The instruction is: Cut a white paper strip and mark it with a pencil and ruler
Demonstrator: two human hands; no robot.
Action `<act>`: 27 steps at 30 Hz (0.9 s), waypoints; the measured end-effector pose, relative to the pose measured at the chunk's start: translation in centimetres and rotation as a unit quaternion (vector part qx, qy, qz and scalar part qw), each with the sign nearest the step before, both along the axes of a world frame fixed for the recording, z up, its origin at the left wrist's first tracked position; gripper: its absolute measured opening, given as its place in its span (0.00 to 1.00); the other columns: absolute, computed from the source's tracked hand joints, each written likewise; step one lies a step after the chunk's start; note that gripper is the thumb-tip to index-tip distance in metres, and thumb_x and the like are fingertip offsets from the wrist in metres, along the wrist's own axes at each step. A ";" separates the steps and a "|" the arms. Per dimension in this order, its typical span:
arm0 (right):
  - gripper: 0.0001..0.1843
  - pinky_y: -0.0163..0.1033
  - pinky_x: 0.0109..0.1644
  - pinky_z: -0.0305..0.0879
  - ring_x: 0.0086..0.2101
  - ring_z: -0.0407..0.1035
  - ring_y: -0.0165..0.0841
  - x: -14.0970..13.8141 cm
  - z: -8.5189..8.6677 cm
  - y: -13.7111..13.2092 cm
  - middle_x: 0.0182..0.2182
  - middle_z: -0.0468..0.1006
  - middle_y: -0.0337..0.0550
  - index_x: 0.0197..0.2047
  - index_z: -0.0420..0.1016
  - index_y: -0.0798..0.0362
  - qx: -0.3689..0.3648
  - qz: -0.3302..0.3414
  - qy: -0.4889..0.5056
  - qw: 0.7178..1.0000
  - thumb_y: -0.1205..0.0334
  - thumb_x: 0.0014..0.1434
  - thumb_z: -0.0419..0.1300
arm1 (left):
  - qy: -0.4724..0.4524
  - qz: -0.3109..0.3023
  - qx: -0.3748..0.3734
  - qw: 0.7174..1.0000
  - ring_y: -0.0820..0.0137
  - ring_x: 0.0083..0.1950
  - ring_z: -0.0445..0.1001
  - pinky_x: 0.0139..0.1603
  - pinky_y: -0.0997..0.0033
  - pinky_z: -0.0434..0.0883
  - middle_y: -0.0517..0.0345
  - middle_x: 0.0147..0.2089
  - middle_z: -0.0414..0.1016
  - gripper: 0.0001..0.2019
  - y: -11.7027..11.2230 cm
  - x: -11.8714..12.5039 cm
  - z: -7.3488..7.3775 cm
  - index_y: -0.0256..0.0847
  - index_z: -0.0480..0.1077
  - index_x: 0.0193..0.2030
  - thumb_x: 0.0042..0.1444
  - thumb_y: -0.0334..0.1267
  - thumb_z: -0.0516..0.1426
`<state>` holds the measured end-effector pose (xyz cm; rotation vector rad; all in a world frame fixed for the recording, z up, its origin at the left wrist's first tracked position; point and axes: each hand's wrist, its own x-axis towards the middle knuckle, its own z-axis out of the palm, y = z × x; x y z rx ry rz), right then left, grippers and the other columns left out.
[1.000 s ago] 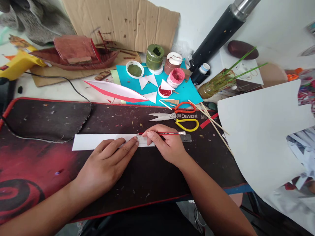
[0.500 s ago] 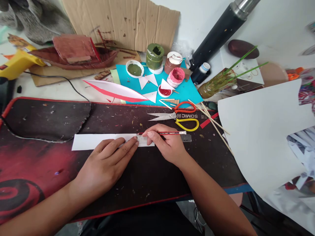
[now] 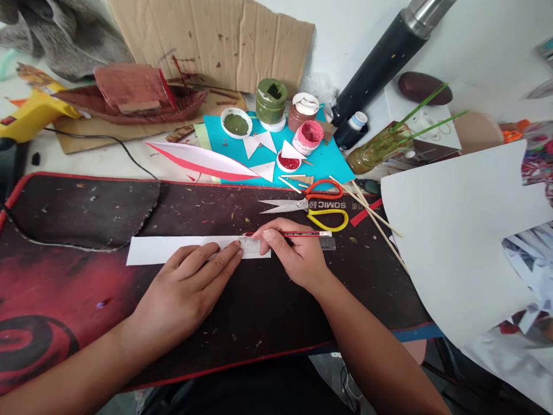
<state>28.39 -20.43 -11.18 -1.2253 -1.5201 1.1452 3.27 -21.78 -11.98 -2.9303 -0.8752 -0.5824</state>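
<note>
A white paper strip (image 3: 151, 251) lies lengthwise on the dark desk mat (image 3: 276, 311). My left hand (image 3: 190, 282) rests flat over it, fingers stretched out, with the fingertips pressing on a clear ruler (image 3: 328, 244) that lies along the strip's right part. My right hand (image 3: 294, 253) pinches a red and black pencil (image 3: 309, 234), its tip at the paper by the ruler, close to my left fingertips. Part of the ruler is hidden under both hands. Just beyond my right hand lie scissors (image 3: 302, 205) with one orange and one yellow handle, blades apart.
Behind the mat, paint jars (image 3: 271, 99) and white paper triangles (image 3: 265, 141) sit on a blue sheet (image 3: 332, 164). A paper boat shape (image 3: 203, 161) and a brown model boat (image 3: 129, 95) are at left. Thin sticks (image 3: 380, 230) and a large white sheet (image 3: 453, 230) lie at right.
The pencil's end has shifted slightly to the right and its tip stays by the paper's upper edge. My left hand holds its place.
</note>
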 end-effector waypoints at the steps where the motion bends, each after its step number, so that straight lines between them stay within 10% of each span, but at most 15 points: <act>1: 0.16 0.40 0.46 0.76 0.33 0.79 0.33 0.0 -0.1 -0.1 0.29 0.84 0.37 0.42 0.85 0.50 0.005 -0.012 0.005 1.000 0.53 0.80 0.60 | -0.001 0.000 0.000 1.000 0.57 0.57 0.78 0.57 0.56 0.73 0.48 0.65 0.84 0.18 0.0 0.0 0.0 0.31 0.74 0.67 0.75 0.29 0.52; 13: 0.11 0.42 0.51 0.79 0.42 0.84 0.35 3.3 0.4 -1.5 0.43 0.91 0.42 0.54 0.86 0.46 0.161 -0.060 -0.125 0.977 0.65 0.79 0.62 | 0.005 0.004 -0.001 1.000 0.56 0.57 0.77 0.58 0.55 0.72 0.48 0.67 0.82 0.21 -0.1 -0.2 -0.7 0.34 0.72 0.71 0.74 0.29 0.54; 27: 0.13 0.52 0.55 0.74 0.48 0.76 0.46 3.8 -1.2 -3.8 0.49 0.85 0.52 0.61 0.81 0.53 0.228 0.032 -0.353 0.907 0.65 0.80 0.59 | -0.043 0.029 -0.010 0.999 0.60 0.60 0.81 0.63 0.59 0.76 0.49 0.68 0.82 0.24 -0.1 -0.1 -1.0 0.39 0.68 0.74 0.74 0.29 0.56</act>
